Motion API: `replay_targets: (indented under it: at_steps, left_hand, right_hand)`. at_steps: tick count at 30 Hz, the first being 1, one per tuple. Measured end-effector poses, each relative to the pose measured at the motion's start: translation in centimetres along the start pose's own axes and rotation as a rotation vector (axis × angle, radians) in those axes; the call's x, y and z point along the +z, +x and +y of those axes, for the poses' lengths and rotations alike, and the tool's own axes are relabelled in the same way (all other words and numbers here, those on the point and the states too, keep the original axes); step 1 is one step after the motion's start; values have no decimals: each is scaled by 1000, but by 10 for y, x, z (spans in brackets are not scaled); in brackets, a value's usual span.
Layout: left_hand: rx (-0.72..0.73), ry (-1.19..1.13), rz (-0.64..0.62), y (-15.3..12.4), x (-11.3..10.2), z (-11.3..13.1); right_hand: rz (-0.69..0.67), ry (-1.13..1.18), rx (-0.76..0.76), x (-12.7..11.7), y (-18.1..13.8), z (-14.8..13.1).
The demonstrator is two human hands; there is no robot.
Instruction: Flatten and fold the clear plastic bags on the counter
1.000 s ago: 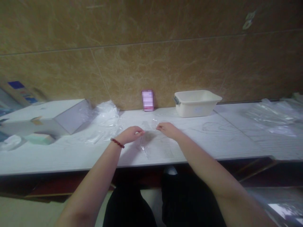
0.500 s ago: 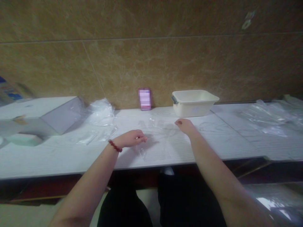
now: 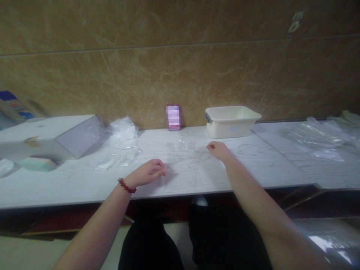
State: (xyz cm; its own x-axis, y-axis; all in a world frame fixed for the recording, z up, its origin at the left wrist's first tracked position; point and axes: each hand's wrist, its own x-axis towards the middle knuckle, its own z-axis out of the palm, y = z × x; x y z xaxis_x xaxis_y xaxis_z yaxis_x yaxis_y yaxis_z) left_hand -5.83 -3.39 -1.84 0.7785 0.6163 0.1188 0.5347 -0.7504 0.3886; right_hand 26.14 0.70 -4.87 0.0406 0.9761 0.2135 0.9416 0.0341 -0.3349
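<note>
A thin, see-through plastic bag [image 3: 182,144] lies spread on the white wood-grain table between my two hands; its outline is faint. My left hand [image 3: 150,172], with a red bead bracelet at the wrist, is closed in a pinch at the bag's near left side. My right hand [image 3: 218,150] pinches its far right side, just in front of the cream plastic basin [image 3: 232,125]. The fingertips of both hands are small and blurred.
Small clear packets [image 3: 119,160] and crumpled plastic bags [image 3: 122,133] lie left, beside a white box [image 3: 47,135] and a pale green block [image 3: 38,164]. A phone [image 3: 173,117] leans on the tiled wall. More plastic bags [image 3: 317,137] lie right.
My left hand has moved left and a little toward me, away from my right hand. My right hand stays at almost the same spot, still pinched.
</note>
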Motion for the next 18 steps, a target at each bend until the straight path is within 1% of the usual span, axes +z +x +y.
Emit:
replay_targets:
  at_steps: [6, 10, 14, 16, 18]
  left_hand:
    - [-28, -9, 67, -8, -1, -2]
    - [-65, -22, 130, -4, -3, -6]
    - [-159, 60, 185, 14, -5, -14]
    - [-208, 103, 208, 28, -9, -18]
    - [-221, 119, 219, 46, -14, -23]
  right_hand:
    - [-6, 2, -18, 2, 2, 1]
    - [5, -9, 27, 0, 1, 2]
    - [25, -46, 161, -6, -1, 6]
    - [38, -62, 233, -9, -3, 9]
    - [41, -55, 269, -11, -3, 11]
